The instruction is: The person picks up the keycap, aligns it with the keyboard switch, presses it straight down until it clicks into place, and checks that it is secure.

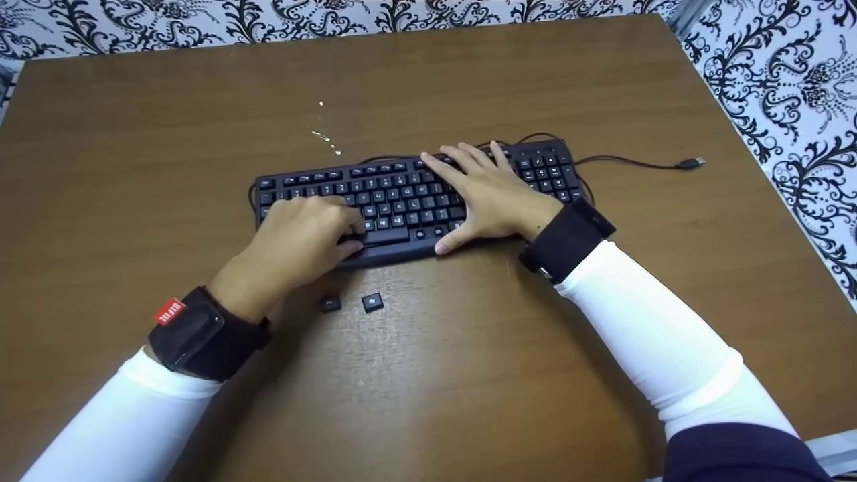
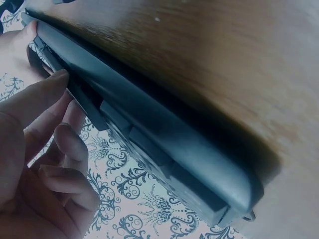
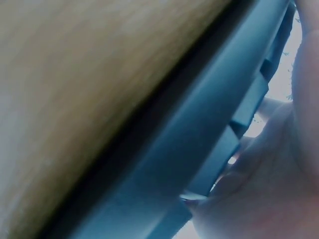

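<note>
Keyboard (image 1: 408, 201) shows its plug (image 1: 689, 163) in head view only.

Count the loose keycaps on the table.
2, both on the near side of the keyboard: the left keycap and, slightly apart, the right keycap. Others may hide beneath the left hand or right hand.

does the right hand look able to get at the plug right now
Probably yes: the right hand would have to leave the keyboard, but the plug lies on the table with nothing covering it.
</note>
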A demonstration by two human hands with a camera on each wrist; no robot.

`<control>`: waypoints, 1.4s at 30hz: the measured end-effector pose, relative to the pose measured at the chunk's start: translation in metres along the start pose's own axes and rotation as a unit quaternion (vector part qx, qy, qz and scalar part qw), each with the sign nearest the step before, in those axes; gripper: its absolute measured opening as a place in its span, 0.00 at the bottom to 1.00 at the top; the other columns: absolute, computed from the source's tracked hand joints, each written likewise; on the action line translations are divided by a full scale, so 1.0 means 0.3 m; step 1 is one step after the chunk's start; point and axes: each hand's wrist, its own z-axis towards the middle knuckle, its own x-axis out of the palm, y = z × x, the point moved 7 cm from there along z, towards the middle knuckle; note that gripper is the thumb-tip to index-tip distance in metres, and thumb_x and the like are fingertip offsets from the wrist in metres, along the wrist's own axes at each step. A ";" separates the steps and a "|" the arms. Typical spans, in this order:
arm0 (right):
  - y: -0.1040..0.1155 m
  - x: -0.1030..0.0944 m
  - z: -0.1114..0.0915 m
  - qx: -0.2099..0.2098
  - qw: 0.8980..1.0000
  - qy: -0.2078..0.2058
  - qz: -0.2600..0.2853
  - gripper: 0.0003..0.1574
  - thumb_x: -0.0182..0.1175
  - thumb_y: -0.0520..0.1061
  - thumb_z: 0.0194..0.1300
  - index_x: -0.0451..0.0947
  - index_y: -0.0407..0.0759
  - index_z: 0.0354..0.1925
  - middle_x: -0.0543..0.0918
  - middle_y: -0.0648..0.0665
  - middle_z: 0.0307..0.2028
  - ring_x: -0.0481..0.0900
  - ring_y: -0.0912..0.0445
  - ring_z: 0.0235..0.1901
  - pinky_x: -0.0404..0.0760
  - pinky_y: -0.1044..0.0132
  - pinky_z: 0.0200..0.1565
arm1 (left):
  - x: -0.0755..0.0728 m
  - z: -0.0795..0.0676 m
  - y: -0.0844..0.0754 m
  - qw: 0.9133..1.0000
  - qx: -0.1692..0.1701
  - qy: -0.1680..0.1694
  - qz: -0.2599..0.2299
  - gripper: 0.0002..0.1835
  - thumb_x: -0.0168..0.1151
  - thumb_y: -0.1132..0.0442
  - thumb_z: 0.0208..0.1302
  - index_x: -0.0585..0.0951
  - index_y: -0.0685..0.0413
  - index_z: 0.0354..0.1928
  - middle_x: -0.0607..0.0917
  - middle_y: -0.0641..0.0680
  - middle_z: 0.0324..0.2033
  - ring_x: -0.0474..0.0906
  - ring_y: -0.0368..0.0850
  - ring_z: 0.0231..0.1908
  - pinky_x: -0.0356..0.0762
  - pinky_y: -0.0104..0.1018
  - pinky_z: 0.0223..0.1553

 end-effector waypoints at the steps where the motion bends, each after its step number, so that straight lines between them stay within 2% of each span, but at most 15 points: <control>1: 0.001 0.000 0.000 0.000 1.000 0.000 0.000 0.86 0.66 0.87 0.35 0.35 0.62 0.80 0.44 0.41 0.80 0.39 0.39 0.79 0.29 0.33 0.74 | 0.000 0.001 -0.001 1.000 0.000 0.000 0.002 0.07 0.73 0.58 0.58 0.88 0.50 0.38 0.90 0.52 0.36 0.87 0.53 0.34 0.85 0.50 0.32; 6: 0.002 -0.003 0.001 -0.001 1.000 -0.004 -0.001 0.86 0.66 0.87 0.34 0.35 0.62 0.80 0.44 0.40 0.80 0.39 0.39 0.79 0.29 0.33 0.74 | -0.004 0.003 -0.005 1.000 0.000 -0.001 0.010 0.07 0.73 0.58 0.59 0.88 0.50 0.38 0.90 0.51 0.37 0.87 0.54 0.35 0.84 0.53 0.33; 13: 0.002 -0.004 0.003 0.000 1.000 -0.003 0.001 0.86 0.66 0.88 0.34 0.35 0.62 0.80 0.44 0.41 0.80 0.39 0.40 0.79 0.28 0.34 0.74 | -0.006 0.002 -0.012 1.000 0.007 -0.010 0.023 0.05 0.74 0.59 0.58 0.88 0.50 0.34 0.89 0.53 0.32 0.86 0.54 0.30 0.83 0.51 0.27; 17: 0.002 -0.004 0.002 0.002 1.000 -0.001 0.003 0.85 0.66 0.87 0.35 0.35 0.63 0.80 0.43 0.41 0.80 0.38 0.40 0.79 0.28 0.34 0.74 | -0.009 -0.003 -0.020 0.999 0.024 -0.030 0.025 0.04 0.74 0.61 0.57 0.88 0.50 0.33 0.88 0.53 0.30 0.86 0.54 0.29 0.82 0.51 0.25; 23: 0.003 -0.005 0.001 0.001 1.000 -0.003 0.004 0.85 0.66 0.87 0.35 0.35 0.62 0.80 0.44 0.41 0.80 0.38 0.40 0.79 0.28 0.34 0.74 | -0.007 -0.008 -0.032 0.997 0.059 -0.050 0.011 0.06 0.71 0.63 0.60 0.90 0.45 0.39 0.90 0.51 0.36 0.88 0.54 0.35 0.83 0.52 0.29; 26: 0.004 -0.004 0.000 0.000 1.000 -0.002 0.002 0.85 0.66 0.87 0.35 0.35 0.62 0.80 0.44 0.40 0.80 0.38 0.40 0.79 0.28 0.34 0.74 | -0.004 -0.008 -0.033 0.996 0.065 -0.056 0.014 0.06 0.69 0.63 0.62 0.91 0.43 0.37 0.89 0.50 0.34 0.88 0.53 0.34 0.83 0.52 0.28; 34: 0.005 0.001 0.000 -0.002 1.000 0.000 0.000 0.85 0.66 0.86 0.36 0.35 0.62 0.80 0.43 0.40 0.80 0.39 0.39 0.79 0.28 0.33 0.74 | -0.002 -0.003 -0.052 0.995 0.076 -0.063 0.015 0.06 0.67 0.65 0.63 0.91 0.46 0.34 0.87 0.52 0.27 0.86 0.52 0.31 0.84 0.50 0.28; 42: 0.003 0.000 -0.002 -0.002 1.000 -0.003 0.003 0.85 0.67 0.86 0.36 0.35 0.62 0.80 0.44 0.40 0.80 0.39 0.39 0.79 0.29 0.33 0.74 | 0.005 0.000 -0.081 0.991 0.097 -0.077 0.054 0.08 0.65 0.69 0.64 0.89 0.51 0.29 0.84 0.53 0.23 0.83 0.53 0.25 0.83 0.48 0.23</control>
